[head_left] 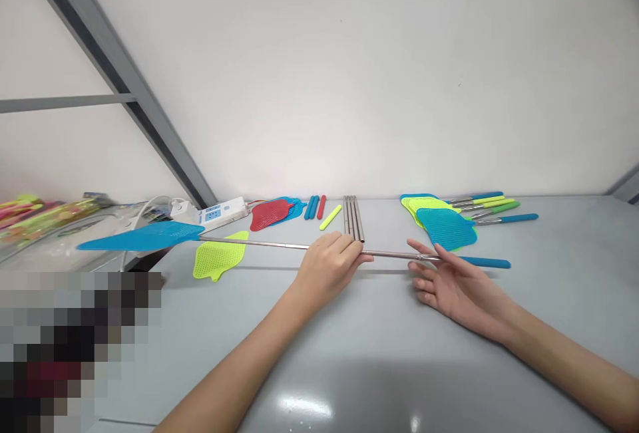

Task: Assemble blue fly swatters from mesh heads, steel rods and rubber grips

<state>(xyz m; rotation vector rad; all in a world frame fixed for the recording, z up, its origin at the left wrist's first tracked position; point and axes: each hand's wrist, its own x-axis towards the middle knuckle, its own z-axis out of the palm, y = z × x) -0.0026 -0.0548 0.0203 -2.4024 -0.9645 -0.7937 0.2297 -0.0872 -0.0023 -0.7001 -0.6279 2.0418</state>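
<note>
A fly swatter with a blue head, a long extended metal rod and a blue handle lies level across my view above the table. My left hand is closed around the middle of its rod. Beside the handle end, my right hand is open with its fingers apart; thumb and index finger are close to the rod, and whether they touch it I cannot tell. Just beyond my left hand lie several bare metal rods. Past my right hand rest several swatters with retracted rods, a blue head on top.
Loose swatter heads, one yellow-green and one red, lie left. Behind are blue, red and yellow handle grips. A white power strip with cables stands near the left edge. A wall bounds the grey table.
</note>
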